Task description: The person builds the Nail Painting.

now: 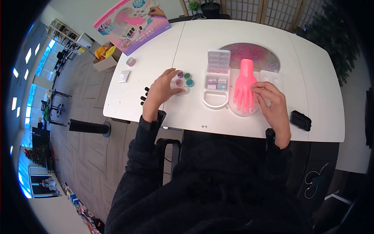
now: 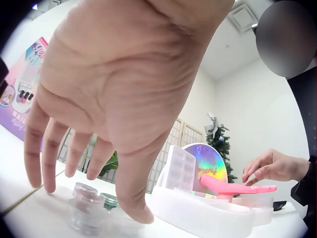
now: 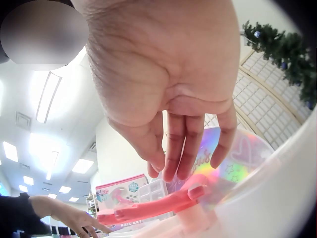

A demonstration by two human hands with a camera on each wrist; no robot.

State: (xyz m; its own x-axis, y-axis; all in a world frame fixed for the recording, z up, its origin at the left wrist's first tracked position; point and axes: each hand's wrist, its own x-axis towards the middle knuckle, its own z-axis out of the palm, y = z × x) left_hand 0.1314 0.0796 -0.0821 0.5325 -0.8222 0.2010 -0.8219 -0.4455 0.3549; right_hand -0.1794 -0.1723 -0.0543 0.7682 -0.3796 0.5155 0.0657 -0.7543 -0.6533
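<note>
A pink model hand (image 1: 245, 84) lies fingers toward the person on a white stand beside a compartment tray (image 1: 215, 98). Over its side hovers my right hand (image 1: 272, 102), fingers bent down near the model's fingers; in the right wrist view the thumb and a fingertip are close together, and whether they hold something small is unclear. My left hand (image 1: 159, 91) reaches over small round jars, among them a green-lidded jar (image 1: 187, 76) and a teal one (image 1: 189, 83). Its fingers hang spread around the group in the left wrist view, with no jar gripped.
Black-capped bottles (image 1: 143, 99) lie left of my left hand. Farther off are a small jar (image 1: 131, 61), a white sheet (image 1: 124, 76) and the colourful box (image 1: 134, 25). A black case (image 1: 300, 120) lies at the right, near the table's front edge.
</note>
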